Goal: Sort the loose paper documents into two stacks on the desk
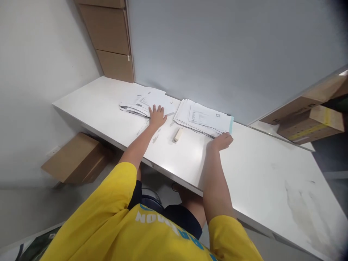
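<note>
My left hand [157, 116] lies flat with spread fingers on the front right part of a loose paper stack [144, 103]. To its right is a second paper stack [201, 116], whose top sheet bears print and a small dark square mark; a light green strip shows along its right edge. My right hand [223, 140] is at that stack's front right corner, its fingers closed on the papers' edge. How many sheets it grips is hidden. Between my arms a small cream-coloured oblong object [178, 135] lies on the table, apart from both hands.
The long white table [255, 163] runs along a wall and has smudges at its right end. Stacked cardboard boxes [111, 32] stand at the back left. Another carton [72, 156] is below the left edge, and a taped carton [312, 125] stands at the right.
</note>
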Demonstrator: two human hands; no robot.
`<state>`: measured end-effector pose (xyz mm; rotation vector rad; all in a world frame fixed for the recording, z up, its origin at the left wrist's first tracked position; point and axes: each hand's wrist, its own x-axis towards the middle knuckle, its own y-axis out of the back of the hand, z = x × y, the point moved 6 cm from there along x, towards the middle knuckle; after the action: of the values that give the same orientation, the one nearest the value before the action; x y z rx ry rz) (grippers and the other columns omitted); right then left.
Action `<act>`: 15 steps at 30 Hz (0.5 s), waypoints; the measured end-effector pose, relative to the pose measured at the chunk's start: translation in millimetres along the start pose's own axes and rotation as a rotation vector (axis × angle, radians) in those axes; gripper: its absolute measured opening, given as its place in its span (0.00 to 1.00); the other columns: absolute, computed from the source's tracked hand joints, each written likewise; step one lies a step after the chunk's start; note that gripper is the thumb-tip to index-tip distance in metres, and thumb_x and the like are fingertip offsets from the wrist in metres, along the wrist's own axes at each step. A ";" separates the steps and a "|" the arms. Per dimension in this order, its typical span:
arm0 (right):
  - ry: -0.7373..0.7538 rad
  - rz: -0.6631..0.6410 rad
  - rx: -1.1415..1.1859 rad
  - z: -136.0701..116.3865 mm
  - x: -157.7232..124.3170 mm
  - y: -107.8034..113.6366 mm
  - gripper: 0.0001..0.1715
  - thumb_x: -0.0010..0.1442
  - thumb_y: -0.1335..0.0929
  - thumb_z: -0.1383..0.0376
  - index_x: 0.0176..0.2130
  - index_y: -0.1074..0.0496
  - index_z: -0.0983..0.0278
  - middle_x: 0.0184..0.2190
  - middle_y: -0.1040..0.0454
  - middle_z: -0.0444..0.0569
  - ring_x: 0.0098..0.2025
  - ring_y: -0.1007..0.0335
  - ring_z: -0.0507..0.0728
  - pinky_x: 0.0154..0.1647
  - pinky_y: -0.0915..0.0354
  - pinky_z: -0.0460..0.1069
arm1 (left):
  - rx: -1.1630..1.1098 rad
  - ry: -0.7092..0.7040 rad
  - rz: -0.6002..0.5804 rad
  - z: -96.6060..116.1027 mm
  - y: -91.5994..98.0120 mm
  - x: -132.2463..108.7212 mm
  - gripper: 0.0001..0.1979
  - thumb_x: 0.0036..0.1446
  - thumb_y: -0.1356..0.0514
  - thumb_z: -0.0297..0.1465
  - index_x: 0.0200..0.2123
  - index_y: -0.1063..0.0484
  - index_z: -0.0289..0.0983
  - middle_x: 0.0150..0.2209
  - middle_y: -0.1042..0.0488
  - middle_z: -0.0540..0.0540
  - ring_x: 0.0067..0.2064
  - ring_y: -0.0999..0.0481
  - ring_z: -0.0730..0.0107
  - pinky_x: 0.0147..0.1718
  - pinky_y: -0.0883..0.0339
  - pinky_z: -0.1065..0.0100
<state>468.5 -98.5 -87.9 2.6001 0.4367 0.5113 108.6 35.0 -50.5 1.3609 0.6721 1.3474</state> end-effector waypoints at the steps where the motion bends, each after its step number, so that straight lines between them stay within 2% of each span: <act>1: -0.106 0.057 0.025 1.4 -3.1 4.8 0.30 0.70 0.54 0.55 0.37 0.31 0.59 0.47 0.29 0.60 0.50 0.29 0.65 0.56 0.37 0.63 | -0.019 -0.007 0.016 0.1 0.2 -0.4 0.31 0.66 0.49 0.40 0.67 0.39 0.30 0.69 0.41 0.33 0.71 0.52 0.32 0.66 0.70 0.33; 3: -0.141 0.058 0.044 -2.8 -6.1 5.9 0.25 0.70 0.50 0.54 0.34 0.33 0.58 0.46 0.28 0.58 0.51 0.29 0.64 0.58 0.39 0.62 | -0.063 -0.026 0.049 0.6 1.3 -0.7 0.28 0.67 0.49 0.38 0.64 0.35 0.29 0.67 0.38 0.32 0.71 0.50 0.35 0.67 0.69 0.34; 5: -0.160 0.065 0.055 -2.9 -5.2 6.1 0.22 0.70 0.48 0.55 0.32 0.35 0.58 0.44 0.28 0.57 0.51 0.29 0.64 0.60 0.40 0.63 | -0.120 -0.041 0.073 0.6 3.9 -1.0 0.22 0.68 0.51 0.35 0.58 0.30 0.29 0.63 0.33 0.32 0.69 0.44 0.41 0.68 0.64 0.40; 9: -0.185 0.091 0.129 1.4 -0.8 7.5 0.20 0.70 0.49 0.59 0.31 0.39 0.58 0.42 0.29 0.56 0.50 0.29 0.63 0.59 0.39 0.63 | -0.234 0.084 0.117 -13.0 14.4 -12.0 0.20 0.71 0.57 0.27 0.44 0.25 0.30 0.45 0.21 0.34 0.54 0.25 0.57 0.67 0.50 0.54; 11: -0.181 0.116 0.180 2.6 -1.1 12.5 0.20 0.71 0.49 0.60 0.31 0.39 0.57 0.41 0.29 0.55 0.49 0.29 0.62 0.58 0.39 0.63 | -0.269 0.121 0.154 -19.2 23.2 -30.0 0.19 0.72 0.57 0.27 0.40 0.26 0.32 0.40 0.21 0.37 0.49 0.23 0.60 0.65 0.46 0.57; 13: -0.178 0.141 0.248 3.8 -5.5 22.0 0.20 0.71 0.50 0.60 0.31 0.40 0.57 0.40 0.30 0.54 0.47 0.30 0.62 0.57 0.39 0.63 | -0.267 0.073 0.129 -18.3 31.6 -57.6 0.17 0.72 0.55 0.28 0.39 0.26 0.34 0.40 0.22 0.38 0.48 0.23 0.59 0.61 0.42 0.57; 15: -0.079 0.015 0.345 -2.9 -16.2 28.5 0.22 0.71 0.52 0.59 0.31 0.40 0.58 0.39 0.31 0.53 0.47 0.31 0.61 0.55 0.39 0.64 | -0.217 0.001 0.013 -12.0 36.9 -94.8 0.16 0.70 0.53 0.27 0.41 0.25 0.33 0.42 0.21 0.36 0.49 0.23 0.57 0.56 0.37 0.57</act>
<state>459.1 -127.8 -76.2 2.9430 0.5181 0.3627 67.7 -58.9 -51.7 1.1923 0.5028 1.3888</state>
